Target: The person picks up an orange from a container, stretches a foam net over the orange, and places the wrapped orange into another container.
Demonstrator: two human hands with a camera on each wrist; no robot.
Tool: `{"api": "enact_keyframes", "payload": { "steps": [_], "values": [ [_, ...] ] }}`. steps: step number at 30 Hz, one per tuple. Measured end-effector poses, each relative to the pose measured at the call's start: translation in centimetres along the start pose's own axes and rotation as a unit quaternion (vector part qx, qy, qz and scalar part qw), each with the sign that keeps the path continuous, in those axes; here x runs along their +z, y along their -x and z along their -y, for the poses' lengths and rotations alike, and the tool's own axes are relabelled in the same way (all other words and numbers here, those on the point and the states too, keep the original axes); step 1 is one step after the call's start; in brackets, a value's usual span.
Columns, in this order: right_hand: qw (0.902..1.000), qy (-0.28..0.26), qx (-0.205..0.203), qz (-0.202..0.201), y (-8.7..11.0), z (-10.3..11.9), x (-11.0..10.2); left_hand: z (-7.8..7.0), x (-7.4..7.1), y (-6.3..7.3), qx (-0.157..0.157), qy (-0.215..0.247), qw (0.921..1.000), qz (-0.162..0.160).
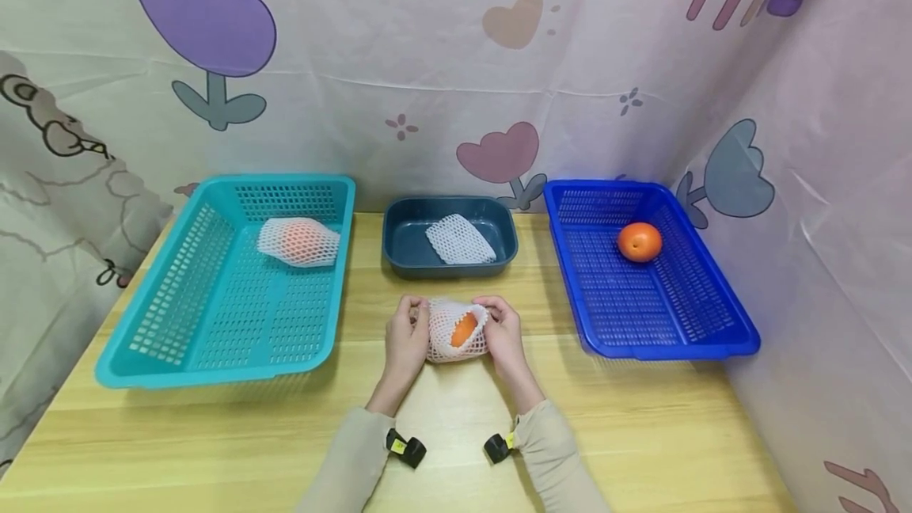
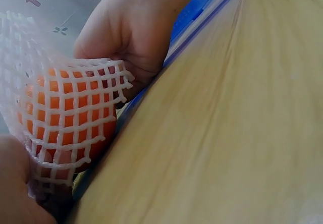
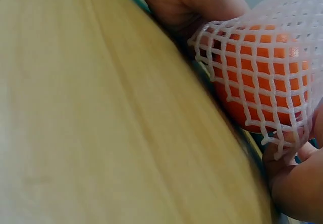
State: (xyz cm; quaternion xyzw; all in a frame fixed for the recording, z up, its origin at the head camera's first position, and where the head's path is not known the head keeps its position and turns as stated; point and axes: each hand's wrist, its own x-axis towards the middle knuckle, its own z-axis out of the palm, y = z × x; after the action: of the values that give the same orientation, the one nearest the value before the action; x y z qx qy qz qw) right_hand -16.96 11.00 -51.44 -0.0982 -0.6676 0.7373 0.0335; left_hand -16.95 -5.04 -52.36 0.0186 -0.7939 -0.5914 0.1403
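A white foam fruit net [image 1: 443, 331] lies between the two hands above the table, with a round, glossy orange fruit [image 1: 464, 329] inside it. The fruit shows through the net's open mouth on the right and through its mesh in both wrist views. My left hand [image 1: 408, 339] pinches the net's left end between thumb and fingers. On the other side my right hand [image 1: 504, 335] grips the net at its mouth; some of its fingertips are hidden behind the mesh. From the left wrist view, the fruit [image 2: 68, 105] sits close to the wooden surface.
Behind the hands stands a dark teal tray [image 1: 450, 270] holding a flat foam net [image 1: 459, 241]. At left, a turquoise basket [image 1: 214, 374] contains a netted fruit [image 1: 298, 242]. A blue basket [image 1: 670, 352] at right holds one bare orange fruit [image 1: 639, 242]. A printed curtain [image 1: 342, 38] hangs behind.
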Motion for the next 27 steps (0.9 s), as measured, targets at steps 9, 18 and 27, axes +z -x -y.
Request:
{"api": "enact_keyframes", "payload": {
  "steps": [9,18,27],
  "values": [
    [0.9970,0.058,-0.047,-0.019,-0.1,0.2,0.2,0.3,0.0,-0.2,0.049,-0.058,0.9969,-0.024],
    [0.9898,0.109,-0.084,-0.035,-0.8,-1.3,-0.1,0.6,0.0,-0.1,0.106,-0.109,0.9878,-0.032],
    [0.9771,0.160,-0.129,-0.054,-0.8,-1.1,-0.5,0.3,-0.1,0.1,0.113,-0.228,0.9664,-0.036]
  ]
}}
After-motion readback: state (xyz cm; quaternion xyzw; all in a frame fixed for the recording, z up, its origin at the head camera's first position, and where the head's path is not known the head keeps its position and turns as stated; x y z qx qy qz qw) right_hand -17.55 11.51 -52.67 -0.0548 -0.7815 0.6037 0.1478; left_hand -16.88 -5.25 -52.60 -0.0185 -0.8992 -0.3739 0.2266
